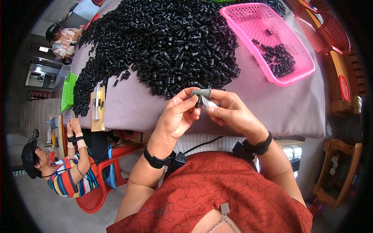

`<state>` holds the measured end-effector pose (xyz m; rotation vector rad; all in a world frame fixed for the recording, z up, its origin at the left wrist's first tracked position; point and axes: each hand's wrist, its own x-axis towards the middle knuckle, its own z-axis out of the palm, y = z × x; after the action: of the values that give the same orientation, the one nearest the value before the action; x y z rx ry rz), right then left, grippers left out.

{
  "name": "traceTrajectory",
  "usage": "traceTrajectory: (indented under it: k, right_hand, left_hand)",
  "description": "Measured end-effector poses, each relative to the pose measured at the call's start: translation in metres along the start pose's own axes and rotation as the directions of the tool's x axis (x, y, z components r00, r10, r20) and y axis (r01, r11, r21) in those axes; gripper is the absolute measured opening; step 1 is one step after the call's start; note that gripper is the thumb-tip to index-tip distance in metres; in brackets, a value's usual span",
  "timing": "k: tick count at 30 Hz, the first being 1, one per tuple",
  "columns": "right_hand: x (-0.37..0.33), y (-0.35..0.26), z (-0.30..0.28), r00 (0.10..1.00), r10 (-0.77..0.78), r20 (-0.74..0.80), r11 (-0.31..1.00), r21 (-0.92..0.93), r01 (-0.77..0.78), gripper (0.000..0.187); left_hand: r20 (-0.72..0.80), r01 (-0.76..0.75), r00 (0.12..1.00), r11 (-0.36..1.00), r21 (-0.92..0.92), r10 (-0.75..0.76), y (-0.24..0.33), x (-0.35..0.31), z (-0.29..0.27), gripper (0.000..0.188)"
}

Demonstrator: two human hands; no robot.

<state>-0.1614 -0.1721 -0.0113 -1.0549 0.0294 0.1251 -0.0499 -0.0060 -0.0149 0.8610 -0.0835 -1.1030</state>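
My left hand (176, 112) is closed, pinching a small black plastic part (198, 103) between thumb and fingers above the near table edge. My right hand (233, 112) meets it from the right, also closed, its thumb pressed on a pale, flat, pointed piece (209, 102) that touches or nearly touches the black part. A short grey speckled cylinder (201, 93) lies across the fingertips of both hands. Whether it is worn on the right index finger or held, I cannot tell. Just beyond my hands spreads a large heap of similar black plastic parts (171, 42).
A pink perforated basket (293, 82) with some black parts stands at the right on the cloth-covered table (303, 112). At left are a green basket (68, 91) and a wooden board (97, 112). Two people sit along the left side, the nearer on a red chair (99, 188).
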Motion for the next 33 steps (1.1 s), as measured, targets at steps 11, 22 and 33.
traceTrajectory:
  k: [11, 22, 33]
  right_hand:
    - [0.000, 0.002, 0.005, 0.999, -0.040, 0.028, 0.999, 0.008, 0.040, 0.044]
    - [0.005, 0.005, -0.003, 0.932, -0.181, -0.313, 0.961, 0.147, 0.236, 0.025]
    - [0.003, 0.016, -0.011, 0.908, -0.237, -0.345, 0.927, 0.199, 0.318, 0.017]
  left_hand:
    - [0.004, 0.043, 0.999, 0.998, -0.043, -0.043, 0.004, -0.001, -0.001, 0.028]
    - [0.006, -0.076, 0.997, 0.993, 0.094, 0.075, 0.035, 0.021, 0.033, 0.025]
    - [0.377, -0.194, 0.926, 0.868, 0.457, 0.008, 0.051, 0.101, 0.137, 0.048]
